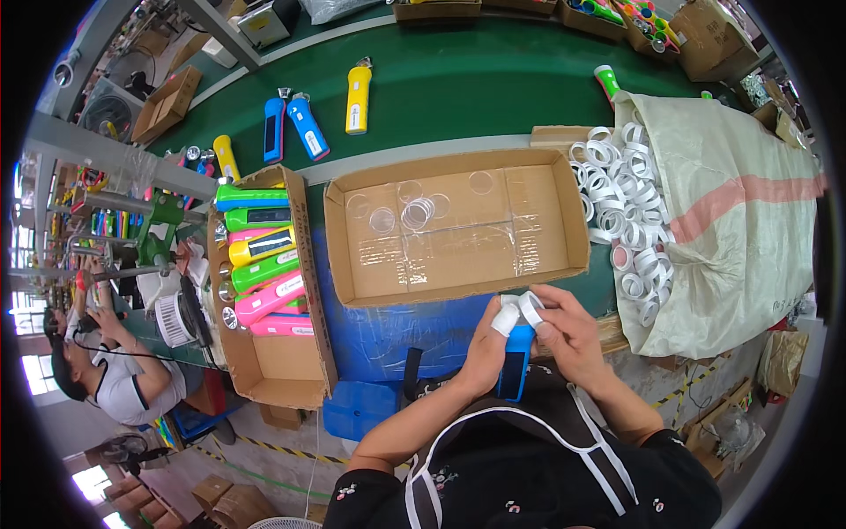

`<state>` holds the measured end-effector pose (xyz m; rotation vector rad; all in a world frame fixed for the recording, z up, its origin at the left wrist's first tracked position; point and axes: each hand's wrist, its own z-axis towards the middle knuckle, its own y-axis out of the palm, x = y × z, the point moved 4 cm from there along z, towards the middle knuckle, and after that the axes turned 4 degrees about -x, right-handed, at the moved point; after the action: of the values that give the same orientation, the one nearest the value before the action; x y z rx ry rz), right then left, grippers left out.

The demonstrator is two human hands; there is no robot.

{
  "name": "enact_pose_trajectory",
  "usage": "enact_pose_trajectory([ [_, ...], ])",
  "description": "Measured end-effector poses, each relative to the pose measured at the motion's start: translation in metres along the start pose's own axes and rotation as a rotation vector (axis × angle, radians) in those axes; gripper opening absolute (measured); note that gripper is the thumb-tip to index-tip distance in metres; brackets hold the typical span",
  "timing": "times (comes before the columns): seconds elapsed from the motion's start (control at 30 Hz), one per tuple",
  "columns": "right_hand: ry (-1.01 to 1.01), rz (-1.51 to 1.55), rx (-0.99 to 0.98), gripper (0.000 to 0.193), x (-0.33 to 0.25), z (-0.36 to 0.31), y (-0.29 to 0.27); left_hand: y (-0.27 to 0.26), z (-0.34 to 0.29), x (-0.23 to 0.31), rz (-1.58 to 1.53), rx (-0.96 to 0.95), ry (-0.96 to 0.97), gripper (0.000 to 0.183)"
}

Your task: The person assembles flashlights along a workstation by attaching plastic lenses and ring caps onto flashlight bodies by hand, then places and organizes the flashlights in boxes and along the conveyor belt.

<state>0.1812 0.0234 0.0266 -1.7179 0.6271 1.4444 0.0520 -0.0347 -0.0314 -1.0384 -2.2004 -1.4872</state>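
Blue torch (514, 366) between both hands, seemingly upright.

Bright, even light, soft shadows; fisheye bends edges, dark blurred rim.

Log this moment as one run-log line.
left hand: holds blue torch | right hand: white ring at torch head | ahead: open carton, clear discs | right: sack of rings

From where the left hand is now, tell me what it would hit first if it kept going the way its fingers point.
The left hand points up and away, so it would likely meet the near wall of the shallow cardboard tray first. Depth is uncertain; it may pass above it. It holds a blue flashlight.
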Motion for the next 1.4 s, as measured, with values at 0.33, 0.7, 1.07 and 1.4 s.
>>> enact_pose_trajectory([
  [0.33,0.308,0.123,-0.270,0.015,-0.003,0.030,-0.017,0.000,0.001,0.036,0.717,-0.241,0.140,0.048],
  [0.7,0.334,0.014,-0.268,0.021,0.006,0.027,-0.016,0.002,-0.002,0.034,0.815,-0.129,0.134,0.043],
  [1.07,0.516,-0.081,-0.384,0.033,0.023,0.035,-0.012,-0.004,-0.002,0.030,0.766,-0.110,0.130,0.039],
  [1.4,0.077,0.270,-0.137,0.045,-0.031,0.033,-0.007,0.007,-0.011,0.046,0.409,-0.085,0.250,0.056],
])
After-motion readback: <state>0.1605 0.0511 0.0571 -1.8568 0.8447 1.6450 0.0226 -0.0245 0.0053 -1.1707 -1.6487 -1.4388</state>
